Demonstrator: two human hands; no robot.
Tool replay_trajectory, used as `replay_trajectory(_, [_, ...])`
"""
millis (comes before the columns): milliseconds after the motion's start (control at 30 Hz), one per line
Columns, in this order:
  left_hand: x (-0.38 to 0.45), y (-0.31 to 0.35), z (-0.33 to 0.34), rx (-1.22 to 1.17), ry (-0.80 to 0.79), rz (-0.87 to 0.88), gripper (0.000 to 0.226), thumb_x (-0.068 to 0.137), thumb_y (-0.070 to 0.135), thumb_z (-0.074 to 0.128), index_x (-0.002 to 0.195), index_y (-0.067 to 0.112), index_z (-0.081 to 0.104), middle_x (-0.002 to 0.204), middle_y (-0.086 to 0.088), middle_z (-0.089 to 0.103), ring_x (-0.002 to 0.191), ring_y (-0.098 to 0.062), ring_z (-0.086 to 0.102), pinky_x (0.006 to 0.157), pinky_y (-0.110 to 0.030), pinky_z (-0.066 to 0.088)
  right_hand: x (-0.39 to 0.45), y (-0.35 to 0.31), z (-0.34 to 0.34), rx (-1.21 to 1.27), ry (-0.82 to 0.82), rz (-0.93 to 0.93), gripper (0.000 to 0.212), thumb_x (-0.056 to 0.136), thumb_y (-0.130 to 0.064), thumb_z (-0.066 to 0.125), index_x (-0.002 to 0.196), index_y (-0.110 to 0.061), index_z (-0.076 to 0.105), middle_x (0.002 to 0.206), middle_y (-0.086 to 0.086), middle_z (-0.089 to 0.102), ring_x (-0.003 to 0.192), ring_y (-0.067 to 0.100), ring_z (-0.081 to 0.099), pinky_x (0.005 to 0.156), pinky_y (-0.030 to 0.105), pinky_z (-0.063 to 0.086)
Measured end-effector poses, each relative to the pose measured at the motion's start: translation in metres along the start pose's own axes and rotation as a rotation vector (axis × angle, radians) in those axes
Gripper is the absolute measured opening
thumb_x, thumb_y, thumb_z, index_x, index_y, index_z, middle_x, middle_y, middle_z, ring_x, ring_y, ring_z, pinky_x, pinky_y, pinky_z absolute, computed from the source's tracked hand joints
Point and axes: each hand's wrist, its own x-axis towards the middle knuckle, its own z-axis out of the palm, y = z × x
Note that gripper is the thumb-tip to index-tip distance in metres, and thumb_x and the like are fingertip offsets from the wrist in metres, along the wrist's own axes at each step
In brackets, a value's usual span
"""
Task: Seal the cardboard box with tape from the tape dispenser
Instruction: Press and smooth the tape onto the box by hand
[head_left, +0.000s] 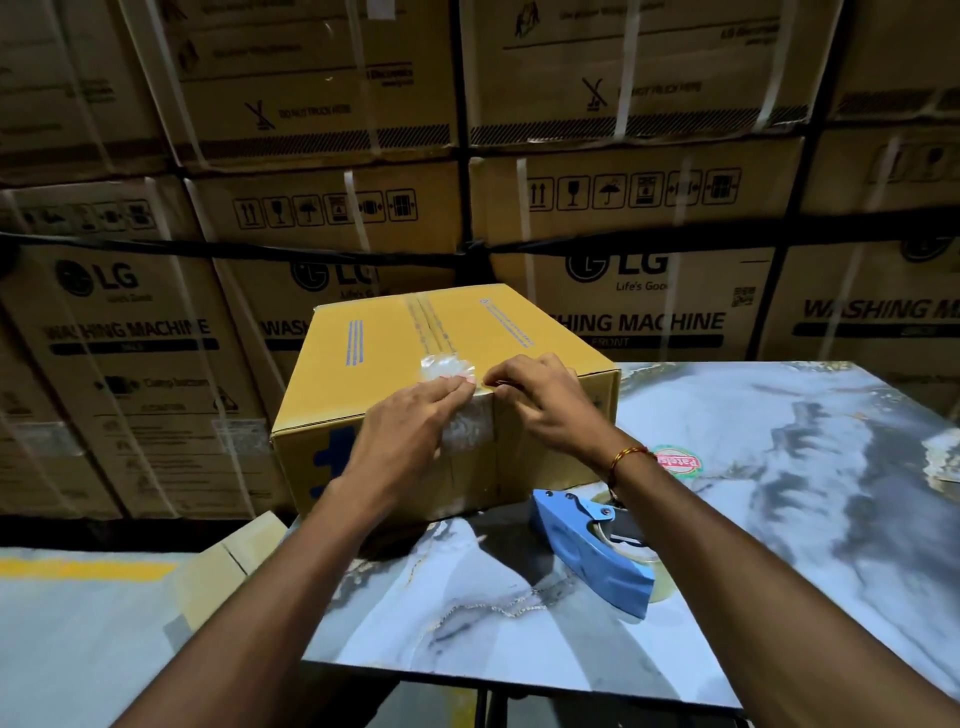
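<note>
— Where are your hands in the head view?

— Centre of the frame: your left hand (410, 431) lies flat on the crinkled tape (470, 426) over the near top edge of the cardboard box (415, 338); your right hand (540, 400) pinches the tape at that edge.

— And the box?

— On the bench (753, 519), at its far left corner. The blue tape dispenser (592, 551) lies lower right of it, untouched.
</note>
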Motion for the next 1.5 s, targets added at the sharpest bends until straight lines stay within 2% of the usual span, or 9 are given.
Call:
replay_trajectory(100, [0.013,-0.009,-0.012,-0.002,-0.134,0.028,0.064,0.094,0.018,0.066,0.150,0.035,0.042,0.154,0.006,0.048,0.122,-0.029,0.062,0.090,-0.046,0.057,0.000,-0.001,0.000,-0.020,-0.020,-0.009,0.024,0.103,-0.028,0.048,0.122,-0.028,0.062,0.125,-0.010,0.063,0.110,0.017,0.044,0.093,0.042,0.039])
replay_trajectory(200, [0.024,-0.008,-0.014,-0.013,-0.146,0.047,0.040,0.104,0.038,0.043,0.144,0.035,0.048,0.145,0.001,0.058,0.111,-0.033,0.065,0.081,-0.044,0.055,0.000,-0.001,-0.002,-0.029,-0.030,-0.006,0.026,0.103,-0.024,0.046,0.123,-0.028,0.061,0.127,-0.009,0.062,0.111,0.017,0.044,0.092,0.041,0.039])
replay_trajectory(600, [0.059,-0.016,-0.003,-0.258,-0.396,-0.125,0.058,0.104,0.054,0.021,0.151,0.026,0.040,0.162,-0.003,0.036,0.139,-0.033,0.044,0.107,-0.047,0.036,-0.004,-0.002,0.007,-0.129,0.005,-0.018,0.032,0.100,-0.032,0.052,0.131,-0.025,0.056,0.135,-0.007,0.057,0.120,0.016,0.041,0.098,0.037,0.034])
replay_trajectory(833, [0.078,-0.020,0.003,-0.290,-0.577,-0.193,0.060,0.105,0.051,0.021,0.149,0.012,0.035,0.159,-0.013,0.034,0.142,-0.030,0.037,0.113,-0.049,0.030,-0.003,-0.006,0.016,-0.209,0.102,-0.011,0.039,0.093,-0.055,0.052,0.119,-0.027,0.058,0.121,-0.009,0.060,0.111,0.015,0.044,0.093,0.036,0.037])
replay_trajectory(967, [0.079,-0.024,0.005,-0.336,-0.586,-0.175,0.064,0.104,0.055,0.019,0.144,0.008,0.037,0.154,-0.019,0.036,0.128,-0.027,0.043,0.104,-0.044,0.033,0.002,-0.006,0.020,-0.243,0.135,-0.008,0.039,0.089,-0.060,0.054,0.111,-0.028,0.059,0.116,-0.009,0.059,0.106,0.015,0.045,0.083,0.032,0.032])
replay_trajectory(1067, [0.074,-0.038,0.005,-0.322,-0.557,-0.190,0.082,0.092,0.075,0.013,0.135,0.013,0.043,0.151,-0.018,0.039,0.130,-0.032,0.045,0.110,-0.053,0.036,0.002,0.000,0.014,-0.228,0.073,-0.044,0.038,0.088,-0.052,0.061,0.116,-0.028,0.059,0.123,-0.008,0.058,0.110,0.017,0.044,0.083,0.032,0.031])
replay_trajectory(1167, [0.061,-0.050,0.003,-0.287,-0.552,-0.207,0.089,0.091,0.076,0.012,0.158,0.017,0.019,0.169,-0.009,0.009,0.155,-0.028,0.014,0.123,-0.054,0.016,0.001,0.004,0.010,-0.233,0.024,-0.059,0.039,0.088,-0.046,0.064,0.123,-0.029,0.057,0.129,-0.008,0.056,0.114,0.018,0.043,0.083,0.031,0.028])
replay_trajectory(1233, [0.052,-0.052,0.001,-0.246,-0.530,-0.211,0.089,0.090,0.076,0.011,0.160,0.021,0.009,0.170,-0.007,0.002,0.156,-0.024,0.005,0.125,-0.052,0.010,0.000,0.005,0.011,-0.237,0.031,-0.059,0.039,0.088,-0.046,0.065,0.123,-0.030,0.056,0.129,-0.009,0.055,0.114,0.016,0.042,0.083,0.031,0.027])
replay_trajectory(1500, [0.022,-0.043,-0.006,-0.026,-0.418,-0.215,0.114,0.068,0.096,0.005,0.160,0.029,0.012,0.169,-0.009,0.012,0.154,-0.029,0.018,0.122,-0.055,0.019,-0.002,0.005,0.014,-0.274,0.059,-0.068,0.041,0.089,-0.053,0.061,0.123,-0.032,0.055,0.130,-0.010,0.054,0.114,0.014,0.042,0.084,0.030,0.030])
